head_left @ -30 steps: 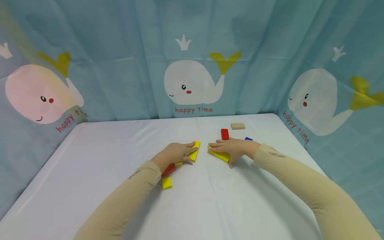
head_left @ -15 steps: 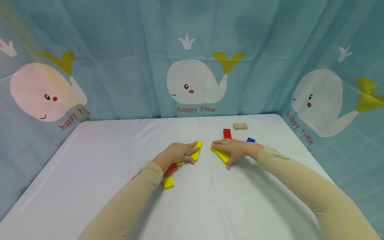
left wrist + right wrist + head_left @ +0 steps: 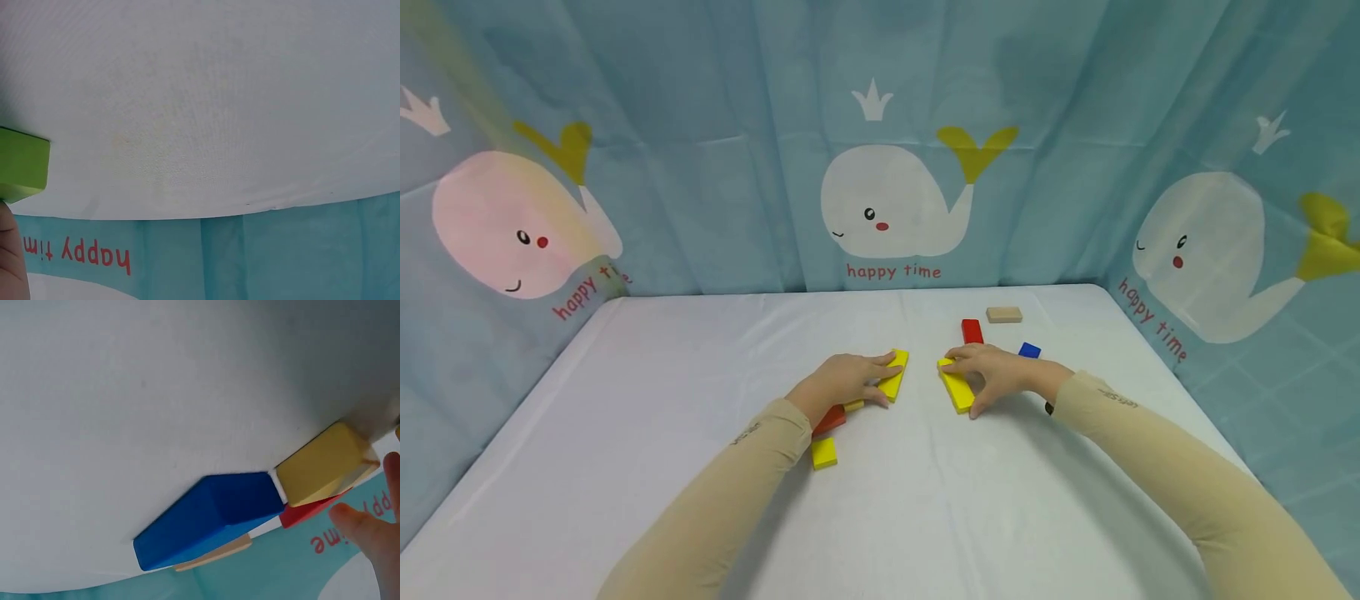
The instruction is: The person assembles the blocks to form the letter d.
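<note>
Near the middle of the white table, my left hand (image 3: 846,382) holds a long yellow block (image 3: 892,382), fingers over its far part and thumb by its near end. To the right, my right hand (image 3: 1000,372) holds another long yellow block (image 3: 957,390), fingertips at the far end and thumb at the near end. The two blocks lie apart, slanting opposite ways. In the left wrist view, a finger (image 3: 11,262) touches a greenish-looking block (image 3: 25,164). Beside my right fingers, the right wrist view has a yellow block (image 3: 328,465) next to a blue block (image 3: 209,519).
Under my left wrist lie a red block (image 3: 829,421), a small yellow block (image 3: 823,453) and a partly hidden pale yellow piece (image 3: 853,406). Beyond my right hand are a red block (image 3: 972,331) and a plain wooden block (image 3: 1004,315). A whale-printed curtain (image 3: 737,167) rises behind the table.
The right yellow block has turned clockwise, from lying mostly crosswise to pointing more away from me. My right hand turned with it and shifted slightly right. The left hand stays at its block.
</note>
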Demonstrator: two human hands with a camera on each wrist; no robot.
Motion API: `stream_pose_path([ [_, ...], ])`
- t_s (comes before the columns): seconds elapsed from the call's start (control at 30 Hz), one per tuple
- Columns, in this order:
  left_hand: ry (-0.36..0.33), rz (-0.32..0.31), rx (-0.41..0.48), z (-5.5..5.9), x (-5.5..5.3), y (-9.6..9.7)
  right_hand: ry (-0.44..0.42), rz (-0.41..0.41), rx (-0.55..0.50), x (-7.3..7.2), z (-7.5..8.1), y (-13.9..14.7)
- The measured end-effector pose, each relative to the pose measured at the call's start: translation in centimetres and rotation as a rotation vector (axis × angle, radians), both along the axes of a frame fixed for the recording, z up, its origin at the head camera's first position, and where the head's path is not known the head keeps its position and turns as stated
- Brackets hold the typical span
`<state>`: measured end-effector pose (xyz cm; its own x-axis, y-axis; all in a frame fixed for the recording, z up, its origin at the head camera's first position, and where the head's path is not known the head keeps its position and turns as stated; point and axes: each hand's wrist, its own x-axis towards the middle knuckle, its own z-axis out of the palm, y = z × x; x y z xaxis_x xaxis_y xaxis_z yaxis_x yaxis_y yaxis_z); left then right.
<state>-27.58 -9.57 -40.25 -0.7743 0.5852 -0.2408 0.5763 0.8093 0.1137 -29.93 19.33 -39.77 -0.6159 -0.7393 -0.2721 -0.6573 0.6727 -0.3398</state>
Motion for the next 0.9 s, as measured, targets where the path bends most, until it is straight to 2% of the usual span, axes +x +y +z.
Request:
stream_pose_path([
  [0.13,0.003,-0.002,-0.010,0.0,-0.1,0.1,0.020,0.003,-0.049,1.1,0.3,-0.2],
  [0.43,-0.007,0.009,-0.028,0.1,-0.1,0.1,-0.008,-0.020,-0.214,5.1,1.0,-1.1],
  [0.6,-0.008,0.008,-0.031,0.0,-0.2,0.1,0.065,0.013,-0.286,7.0,0.7,-1.6],
  [0.7,-0.008,0.006,-0.034,0.0,-0.3,0.2,0.099,0.038,-0.297,8.1,0.5,-1.9],
  [0.9,-0.007,0.007,-0.028,0.0,-0.2,0.1,0.096,0.049,-0.278,10.0,0.4,-2.8],
])
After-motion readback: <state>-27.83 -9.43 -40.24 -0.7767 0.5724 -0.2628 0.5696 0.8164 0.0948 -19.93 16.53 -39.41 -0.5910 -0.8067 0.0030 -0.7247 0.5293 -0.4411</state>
